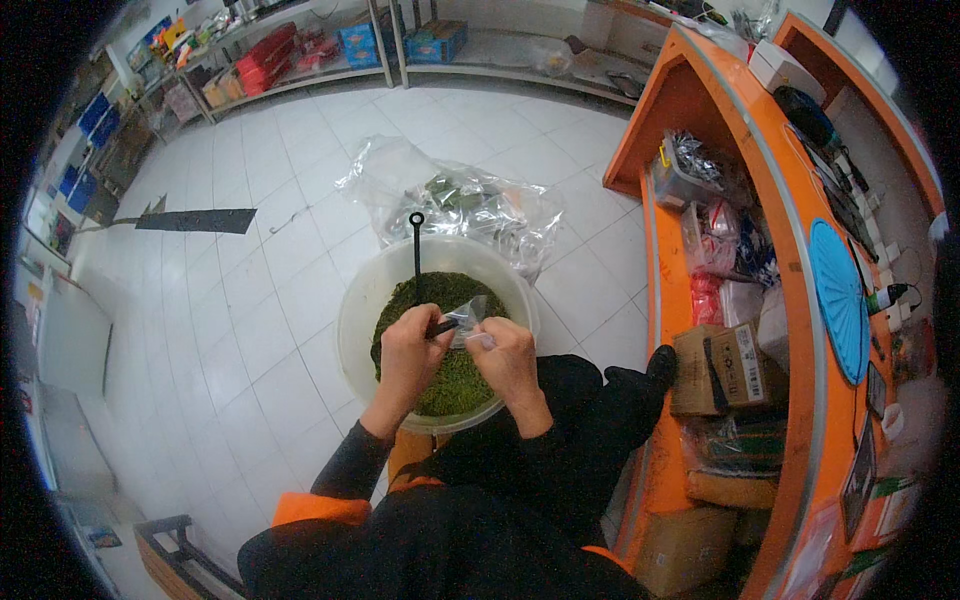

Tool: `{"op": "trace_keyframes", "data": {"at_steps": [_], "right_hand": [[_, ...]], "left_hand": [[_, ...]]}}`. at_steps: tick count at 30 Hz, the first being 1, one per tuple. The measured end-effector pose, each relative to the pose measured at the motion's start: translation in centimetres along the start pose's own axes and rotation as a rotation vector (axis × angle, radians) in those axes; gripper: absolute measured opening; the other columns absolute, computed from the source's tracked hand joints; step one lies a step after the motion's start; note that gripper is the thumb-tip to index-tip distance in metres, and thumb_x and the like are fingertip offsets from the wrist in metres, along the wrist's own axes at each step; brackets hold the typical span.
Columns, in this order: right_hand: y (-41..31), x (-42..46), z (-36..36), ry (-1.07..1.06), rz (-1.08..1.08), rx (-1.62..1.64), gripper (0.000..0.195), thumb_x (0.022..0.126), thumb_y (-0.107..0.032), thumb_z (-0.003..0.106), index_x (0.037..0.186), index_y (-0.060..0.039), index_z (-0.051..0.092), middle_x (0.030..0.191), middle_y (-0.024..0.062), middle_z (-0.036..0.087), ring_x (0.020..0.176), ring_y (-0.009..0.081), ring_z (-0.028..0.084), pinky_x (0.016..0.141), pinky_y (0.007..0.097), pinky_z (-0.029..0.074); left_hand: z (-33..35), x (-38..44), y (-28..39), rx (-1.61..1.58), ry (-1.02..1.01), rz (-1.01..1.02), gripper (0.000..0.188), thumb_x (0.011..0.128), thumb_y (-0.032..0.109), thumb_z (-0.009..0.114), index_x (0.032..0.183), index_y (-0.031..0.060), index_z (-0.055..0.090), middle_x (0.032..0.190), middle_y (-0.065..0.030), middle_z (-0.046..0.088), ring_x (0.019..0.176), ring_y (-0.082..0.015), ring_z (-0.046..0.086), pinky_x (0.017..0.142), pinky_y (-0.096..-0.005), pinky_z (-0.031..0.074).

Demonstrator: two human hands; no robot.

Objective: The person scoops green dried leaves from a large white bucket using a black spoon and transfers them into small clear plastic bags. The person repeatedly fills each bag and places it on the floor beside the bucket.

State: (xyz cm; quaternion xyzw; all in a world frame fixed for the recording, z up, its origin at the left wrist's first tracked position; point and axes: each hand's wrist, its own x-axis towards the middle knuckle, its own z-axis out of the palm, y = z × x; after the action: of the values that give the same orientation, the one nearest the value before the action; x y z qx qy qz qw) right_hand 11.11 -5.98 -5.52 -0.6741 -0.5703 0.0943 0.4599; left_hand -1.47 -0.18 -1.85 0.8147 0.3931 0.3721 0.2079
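Observation:
A round translucent plastic tub stands before me, holding a green, finely shredded plant-like material. Above it, my left hand is closed around a short black object, whose kind I cannot tell. My right hand pinches a small clear plastic bag between thumb and fingers. The black object's tip is close to the bag; whether they touch is unclear. A black handle with a ring end leans upright in the tub beyond my left hand; its lower end is hidden.
Behind the tub, a large clear plastic bag with green material lies on the tiled floor. An orange shelf unit with cardboard boxes stands at right. Metal shelving runs along the back. A dark flat strip is at left.

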Motion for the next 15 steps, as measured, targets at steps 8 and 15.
{"op": "trace_keyframes", "data": {"at_steps": [8,15], "right_hand": [[-0.3,0.2,-0.2,-0.041,-0.025,0.047,0.013,0.065,-0.005,0.061,0.072,0.0024,0.053,0.069,0.0185,0.054,0.065,0.0349,0.055,0.057,0.0373,0.043],[-1.2,0.6,-1.1,-0.245,0.038,0.133,0.051,0.059,-0.008,0.070,0.106,-0.0044,0.051,0.096,0.0177,0.058,0.084,0.0309,0.058,0.071,0.0336,0.046]], "left_hand": [[-0.6,0.2,-1.1,0.088,-0.158,0.264,0.032,0.057,0.006,0.068,0.087,0.0128,0.059,0.088,-0.0061,0.050,0.079,-0.0229,0.054,0.061,-0.0323,0.045],[-1.8,0.7,-1.3,0.097,-0.247,0.111,0.039,0.058,0.013,0.071,0.095,0.0173,0.062,0.098,-0.0068,0.047,0.086,-0.0240,0.052,0.068,-0.0331,0.045]]}}
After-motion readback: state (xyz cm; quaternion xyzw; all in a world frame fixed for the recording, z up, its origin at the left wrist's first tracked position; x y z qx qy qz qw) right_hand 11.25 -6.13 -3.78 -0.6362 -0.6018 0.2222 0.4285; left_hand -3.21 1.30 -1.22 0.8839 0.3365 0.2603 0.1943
